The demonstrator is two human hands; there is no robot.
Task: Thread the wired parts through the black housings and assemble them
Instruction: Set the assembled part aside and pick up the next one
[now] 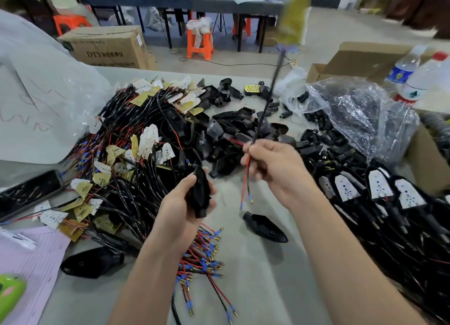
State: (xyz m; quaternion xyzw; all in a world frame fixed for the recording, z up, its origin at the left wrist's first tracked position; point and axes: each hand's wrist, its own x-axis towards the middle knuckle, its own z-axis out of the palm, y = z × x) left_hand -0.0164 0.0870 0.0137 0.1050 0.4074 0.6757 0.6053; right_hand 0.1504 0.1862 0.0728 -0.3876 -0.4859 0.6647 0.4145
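Mid-batch: my left hand (185, 203) grips a black housing (200, 191), right hand (275, 166) pinches a wired part (292, 20) (not threaded yet), finished pile (379, 191) at 4 o'clock, unthreaded heap (136, 130) at 10.

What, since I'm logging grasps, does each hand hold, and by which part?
The left hand grips a black plastic housing around its middle. The right hand pinches a black-sleeved cable with a yellow board, where its red and black leads emerge.
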